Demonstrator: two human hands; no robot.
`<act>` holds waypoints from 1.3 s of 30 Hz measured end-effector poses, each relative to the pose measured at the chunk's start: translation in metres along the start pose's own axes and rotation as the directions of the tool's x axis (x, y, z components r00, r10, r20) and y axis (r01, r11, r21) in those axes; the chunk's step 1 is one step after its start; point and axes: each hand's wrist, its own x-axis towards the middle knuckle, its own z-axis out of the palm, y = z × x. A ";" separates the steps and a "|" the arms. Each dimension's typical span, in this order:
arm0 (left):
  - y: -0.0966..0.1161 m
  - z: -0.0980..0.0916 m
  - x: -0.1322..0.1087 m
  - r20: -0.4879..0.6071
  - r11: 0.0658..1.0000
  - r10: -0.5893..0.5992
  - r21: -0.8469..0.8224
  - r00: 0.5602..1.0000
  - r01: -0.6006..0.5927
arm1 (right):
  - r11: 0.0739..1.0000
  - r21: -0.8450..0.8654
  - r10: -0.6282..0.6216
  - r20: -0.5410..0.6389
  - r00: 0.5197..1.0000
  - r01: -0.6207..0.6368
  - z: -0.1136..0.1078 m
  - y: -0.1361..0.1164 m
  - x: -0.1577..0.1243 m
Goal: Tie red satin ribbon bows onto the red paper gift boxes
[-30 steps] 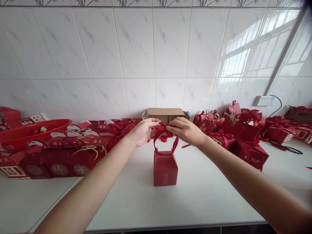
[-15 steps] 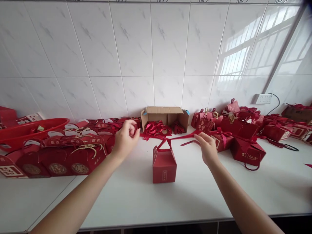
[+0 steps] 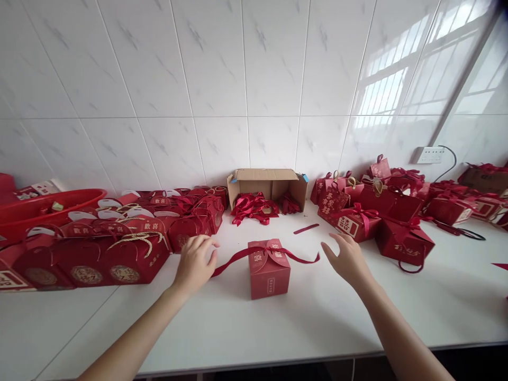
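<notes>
A red gift box (image 3: 269, 279) stands upright on the white table before me, its curved top flaps folded shut. A dark red ribbon (image 3: 297, 258) passes over the top, gathered at the middle, its two tails trailing left and right. My left hand (image 3: 196, 265) is left of the box, thumb and fingers apart; the left tail reaches the thumb side, where its tip is partly hidden. To the right, my right hand (image 3: 349, 259) has thumb and fingers spread, and the right tail's end lies free just short of it.
Red boxes (image 3: 133, 259) fill the left, in front of a red basin (image 3: 75, 200). An open cardboard box (image 3: 266, 174) with red ribbons stands by the wall. More ribboned boxes (image 3: 405, 243) sit at right. A loose ribbon strip (image 3: 306, 229) lies behind the gift box.
The raised, taut ribbon has come down onto the box, and the top flaps have drawn closed. Both hands have lowered and opened; the right has let go of its tail.
</notes>
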 end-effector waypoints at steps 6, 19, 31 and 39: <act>0.059 0.022 0.015 0.181 0.880 -0.069 -0.452 0.981 0.145 | 0.879 0.303 -0.468 0.391 0.793 0.369 0.012 -0.066 0.000; 0.070 0.040 0.009 0.287 0.796 -0.165 -0.526 0.944 0.299 | 0.856 0.369 -0.509 0.473 0.720 0.362 0.026 -0.078 -0.002; 0.065 0.029 0.013 0.550 0.709 -0.221 -0.477 0.805 0.520 | 0.904 0.316 -0.029 0.720 0.694 -0.290 0.033 -0.065 0.008; 0.067 0.036 0.007 0.329 0.850 -0.288 -0.345 0.899 0.398 | 0.859 0.455 -0.201 0.723 0.661 -0.236 0.024 -0.064 0.007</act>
